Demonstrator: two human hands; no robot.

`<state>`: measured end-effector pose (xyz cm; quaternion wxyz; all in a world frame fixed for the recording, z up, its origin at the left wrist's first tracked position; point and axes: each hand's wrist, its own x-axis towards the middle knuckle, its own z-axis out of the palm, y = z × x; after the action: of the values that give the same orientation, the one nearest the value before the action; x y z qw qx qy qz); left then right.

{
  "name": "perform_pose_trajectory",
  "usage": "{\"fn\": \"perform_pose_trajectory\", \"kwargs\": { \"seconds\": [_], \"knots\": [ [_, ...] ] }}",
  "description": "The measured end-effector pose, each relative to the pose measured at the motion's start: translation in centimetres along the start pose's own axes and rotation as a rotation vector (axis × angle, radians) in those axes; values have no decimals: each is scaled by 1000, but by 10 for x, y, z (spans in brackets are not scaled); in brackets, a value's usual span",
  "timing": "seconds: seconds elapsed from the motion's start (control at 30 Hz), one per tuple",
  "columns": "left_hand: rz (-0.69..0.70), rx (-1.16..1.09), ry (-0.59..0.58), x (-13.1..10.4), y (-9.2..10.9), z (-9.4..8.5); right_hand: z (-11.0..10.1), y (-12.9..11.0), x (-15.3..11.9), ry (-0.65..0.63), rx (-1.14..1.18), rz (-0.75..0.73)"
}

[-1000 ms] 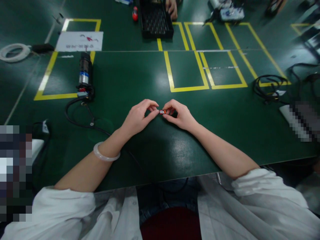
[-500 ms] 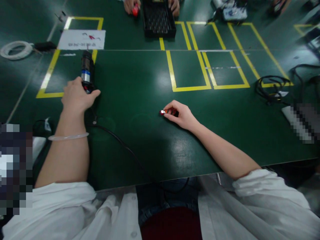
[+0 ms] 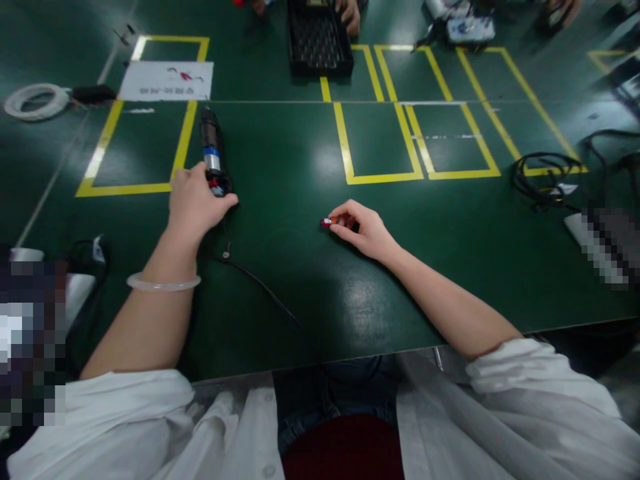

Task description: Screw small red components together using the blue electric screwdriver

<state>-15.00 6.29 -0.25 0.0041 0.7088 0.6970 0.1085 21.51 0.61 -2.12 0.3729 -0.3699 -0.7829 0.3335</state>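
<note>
My left hand is grasping the near end of a dark cylindrical tool with a blue band, and my fingers and palm are hiding much of that end. The tool is lying just right of a yellow-taped box, its far end pointing away from me; whether it is touching the green table, I cannot tell. A thin black cord is trailing toward the table's near edge and getting lost in the dark there.

My right hand is pinching a small red-and-orange piece between thumb and fingertips, in front of me; its tip is poking out to the left, while my curled fingers are covering part of the rest. Across the table, another person's hand is touching a black tray, and the top edge is cutting both off.
</note>
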Motion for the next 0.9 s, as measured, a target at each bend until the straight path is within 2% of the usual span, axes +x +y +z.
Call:
{"fn": "perform_pose_trajectory", "kwargs": {
  "seconds": [0.03, 0.07, 0.17, 0.27, 0.4, 0.6, 0.9],
  "knots": [
    [-72, -1, -30, -5, 18, -3, 0, 0, 0, 7, 6, 6],
    [-87, -5, -47, -10, 35, -4, 1, 1, 0, 15, 14, 12],
    [-1, -49, -43, -26, 77, -5, 2, 3, 0, 35, 40, 35],
    [103, -74, -27, -41, 107, 0, 3, 5, 0, 53, 56, 56],
    [224, -88, -48, -60, 137, 2, 2, 4, 1, 68, 51, 70],
    [319, -99, -51, -78, 160, 0, 2, 3, 0, 31, -19, 25],
    [356, -83, -51, -83, 163, -2, 7, 1, 1, -19, -47, -14]
  ]
}}
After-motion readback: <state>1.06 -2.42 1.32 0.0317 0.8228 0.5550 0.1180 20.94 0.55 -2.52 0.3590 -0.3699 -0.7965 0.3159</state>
